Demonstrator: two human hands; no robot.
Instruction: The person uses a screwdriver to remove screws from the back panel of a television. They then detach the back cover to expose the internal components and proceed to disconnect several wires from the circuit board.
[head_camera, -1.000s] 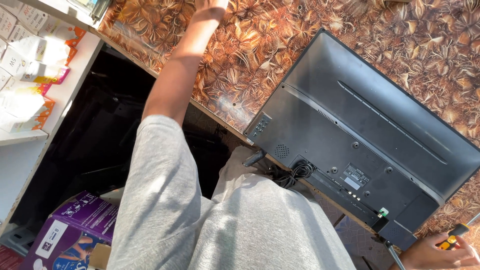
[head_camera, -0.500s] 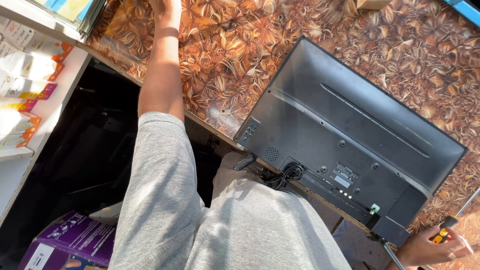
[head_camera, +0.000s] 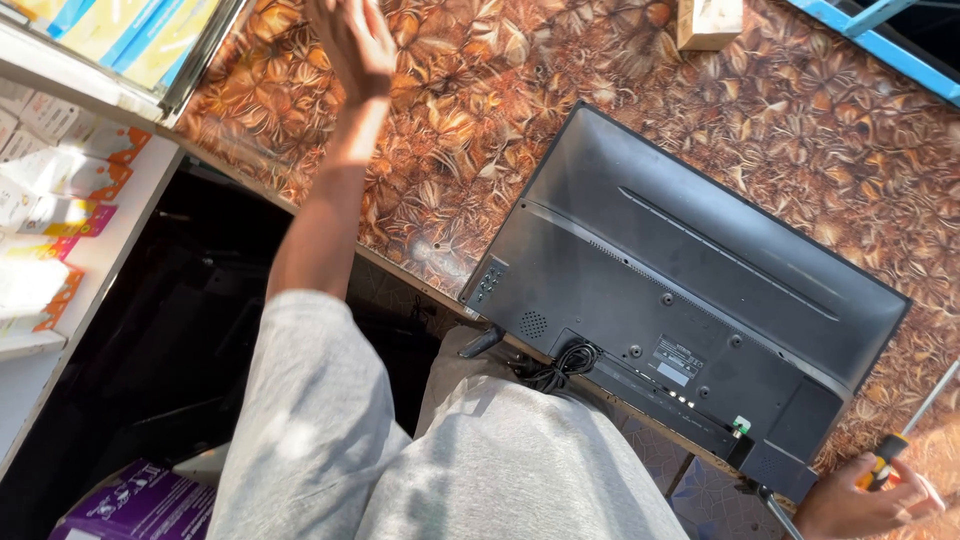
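A black flat-screen television (head_camera: 690, 300) lies face down on a table with a brown leaf-pattern top (head_camera: 470, 130); its back panel faces up. My left hand (head_camera: 352, 45) hovers over the table's far left part, arm stretched out, blurred, with nothing seen in it. At the lower right, my right hand (head_camera: 860, 500) grips a screwdriver (head_camera: 885, 460) with an orange and black handle, its shaft pointing up and right just past the television's corner. A coiled black cable (head_camera: 560, 365) hangs at the television's near edge.
A small cardboard box (head_camera: 708, 20) sits at the table's far edge, with a blue frame (head_camera: 880, 45) at top right. White shelves with small packages (head_camera: 60, 190) stand at the left. A purple box (head_camera: 140, 505) lies on the floor.
My left hand has drawn back from the far edge and is in full view now. The view has shifted, showing more of the table. My right hand still holds the screwdriver.
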